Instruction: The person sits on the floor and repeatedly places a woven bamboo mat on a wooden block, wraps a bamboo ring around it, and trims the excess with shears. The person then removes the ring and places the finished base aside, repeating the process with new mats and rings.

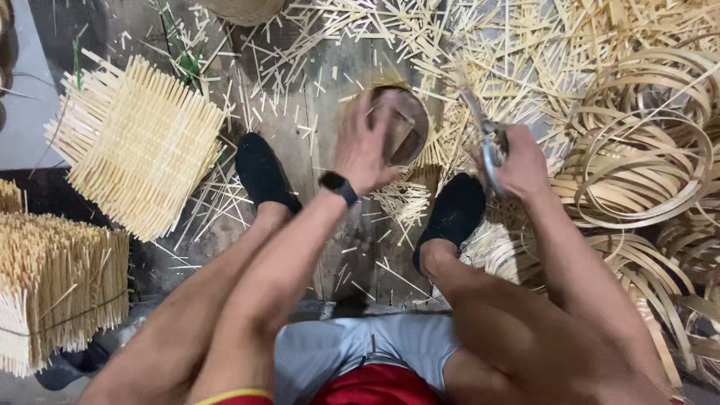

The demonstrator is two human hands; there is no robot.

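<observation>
Left hand (365, 146) steadies round bamboo basket (401, 124); right hand (517, 165) grips shears (487, 142).

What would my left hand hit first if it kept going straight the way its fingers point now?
The left hand points up and away, right at the round bamboo-rimmed piece it is already touching. That piece comes first; beyond it lie only loose bamboo sticks on the floor, though depth is hard to judge.
</observation>
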